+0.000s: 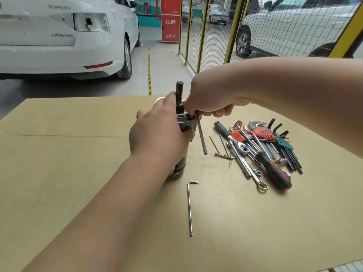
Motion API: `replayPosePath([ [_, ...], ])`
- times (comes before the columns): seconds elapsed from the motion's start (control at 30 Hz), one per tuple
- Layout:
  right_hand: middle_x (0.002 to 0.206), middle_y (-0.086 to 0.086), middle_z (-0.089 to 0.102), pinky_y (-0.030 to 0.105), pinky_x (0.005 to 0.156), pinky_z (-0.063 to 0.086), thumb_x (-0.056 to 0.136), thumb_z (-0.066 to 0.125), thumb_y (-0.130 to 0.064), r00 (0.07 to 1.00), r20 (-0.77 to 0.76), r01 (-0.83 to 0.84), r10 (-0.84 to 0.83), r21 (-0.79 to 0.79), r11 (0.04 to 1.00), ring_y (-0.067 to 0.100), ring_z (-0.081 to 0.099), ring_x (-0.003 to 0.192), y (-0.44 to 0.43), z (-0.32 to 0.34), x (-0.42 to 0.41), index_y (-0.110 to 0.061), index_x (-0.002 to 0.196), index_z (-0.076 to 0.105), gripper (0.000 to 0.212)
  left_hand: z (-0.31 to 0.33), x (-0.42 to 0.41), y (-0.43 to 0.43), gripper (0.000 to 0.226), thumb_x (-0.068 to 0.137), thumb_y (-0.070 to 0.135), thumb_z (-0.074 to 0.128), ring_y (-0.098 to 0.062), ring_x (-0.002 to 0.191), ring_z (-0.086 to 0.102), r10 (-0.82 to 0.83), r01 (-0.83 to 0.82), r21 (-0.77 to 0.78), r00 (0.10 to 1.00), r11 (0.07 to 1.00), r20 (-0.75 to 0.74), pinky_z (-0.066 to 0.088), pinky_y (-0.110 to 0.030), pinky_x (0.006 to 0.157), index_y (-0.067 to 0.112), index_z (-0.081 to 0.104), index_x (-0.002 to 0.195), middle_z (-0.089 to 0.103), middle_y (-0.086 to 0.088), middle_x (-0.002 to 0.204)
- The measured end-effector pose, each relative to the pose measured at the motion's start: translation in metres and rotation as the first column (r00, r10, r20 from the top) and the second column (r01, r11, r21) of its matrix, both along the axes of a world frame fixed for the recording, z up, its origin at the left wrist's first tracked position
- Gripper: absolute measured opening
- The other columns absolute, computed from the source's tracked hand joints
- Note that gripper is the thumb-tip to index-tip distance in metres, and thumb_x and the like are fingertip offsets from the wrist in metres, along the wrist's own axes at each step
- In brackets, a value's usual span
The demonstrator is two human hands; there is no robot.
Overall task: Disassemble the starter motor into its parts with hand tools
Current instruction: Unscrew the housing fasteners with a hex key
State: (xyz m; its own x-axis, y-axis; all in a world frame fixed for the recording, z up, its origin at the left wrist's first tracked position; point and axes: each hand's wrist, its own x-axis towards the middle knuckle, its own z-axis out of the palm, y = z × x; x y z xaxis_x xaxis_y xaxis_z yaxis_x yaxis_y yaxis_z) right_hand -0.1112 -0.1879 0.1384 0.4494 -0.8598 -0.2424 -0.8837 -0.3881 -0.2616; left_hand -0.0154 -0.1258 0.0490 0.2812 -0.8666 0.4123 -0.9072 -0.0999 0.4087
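Note:
The starter motor (181,122) stands upright on the cardboard-covered table (78,154), its dark shaft (179,91) pointing up. My left hand (157,132) grips the motor's body from the left and hides most of it. My right hand (208,99) comes in from the right and pinches the short end of a grey hex key (201,136) at the motor's top rim. The key's long arm hangs down to the right of the motor. Where the key's tip meets the motor is hidden by my fingers.
A loose L-shaped key (189,207) lies on the table in front of the motor. A pile of tools (261,150) lies to the right: ratchet, wrenches, screwdriver, hex key sets, long bolts. A white car (59,36) and a yellow mesh fence (216,30) stand beyond the table.

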Motion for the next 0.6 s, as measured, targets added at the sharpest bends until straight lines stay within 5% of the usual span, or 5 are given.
replayPosePath([
  [0.13, 0.032, -0.003, 0.034, 0.014, 0.035, 0.021, 0.086, 0.041, -0.007, 0.995, -0.088, -0.053, 0.05, -0.024, 0.998, 0.013, 0.029, 0.028, -0.003, 0.003, 0.002, -0.009, 0.054, 0.043, 0.031, 0.0, -0.001, -0.004, 0.05, 0.08, 0.056, 0.058, -0.022, 0.085, 0.034, 0.001, -0.001, 0.001, 1.0, 1.0, 0.014, 0.03, -0.032, 0.062, 0.033, 0.042, 0.121, 0.055, 0.01, 0.117],
  [0.2, 0.038, 0.0, 0.046, 0.019, 0.04, 0.028, 0.089, 0.044, -0.015, 0.927, -0.317, -0.265, 0.203, -0.169, 0.949, 0.016, 0.041, 0.038, -0.002, 0.007, -0.001, -0.008, 0.061, 0.051, 0.03, 0.0, 0.001, -0.005, 0.052, 0.078, 0.057, 0.058, -0.021, 0.085, 0.034, -0.014, 0.014, 0.0, 1.0, 1.0, 0.023, 0.03, -0.031, 0.063, 0.035, 0.042, 0.122, 0.056, 0.011, 0.116],
  [0.33, 0.069, 0.001, 0.055, 0.034, 0.057, 0.041, 0.094, 0.045, -0.03, 0.653, -0.589, -0.734, 0.475, -0.337, 0.59, 0.019, 0.046, 0.059, -0.003, 0.012, -0.016, -0.014, 0.08, 0.056, 0.024, 0.003, 0.013, -0.007, 0.049, 0.071, 0.051, 0.059, -0.022, 0.089, 0.044, -0.135, 0.135, 0.017, 0.991, 0.991, 0.002, 0.037, -0.032, 0.063, 0.041, 0.043, 0.116, 0.055, 0.016, 0.108],
  [0.47, 0.091, 0.009, 0.062, 0.045, 0.082, 0.048, 0.097, 0.043, -0.018, 0.436, -0.628, -0.897, 0.644, -0.356, 0.261, 0.031, 0.057, 0.084, -0.007, 0.011, -0.027, -0.008, 0.093, 0.06, 0.02, 0.01, 0.024, -0.01, 0.049, 0.069, 0.047, 0.062, -0.02, 0.097, 0.054, -0.287, 0.294, 0.068, 0.954, 0.954, -0.088, 0.051, -0.04, 0.076, 0.046, 0.044, 0.114, 0.053, 0.021, 0.1],
  [0.6, 0.084, 0.011, 0.062, 0.047, 0.075, 0.049, 0.095, 0.048, -0.018, 0.424, -0.62, -0.901, 0.66, -0.361, 0.24, 0.033, 0.057, 0.076, -0.009, 0.009, -0.026, -0.006, 0.089, 0.061, 0.019, 0.014, 0.029, -0.01, 0.055, 0.069, 0.04, 0.07, -0.01, 0.092, 0.055, -0.326, 0.339, 0.073, 0.934, 0.938, -0.144, 0.051, -0.035, 0.078, 0.052, 0.044, 0.116, 0.055, 0.025, 0.098],
])
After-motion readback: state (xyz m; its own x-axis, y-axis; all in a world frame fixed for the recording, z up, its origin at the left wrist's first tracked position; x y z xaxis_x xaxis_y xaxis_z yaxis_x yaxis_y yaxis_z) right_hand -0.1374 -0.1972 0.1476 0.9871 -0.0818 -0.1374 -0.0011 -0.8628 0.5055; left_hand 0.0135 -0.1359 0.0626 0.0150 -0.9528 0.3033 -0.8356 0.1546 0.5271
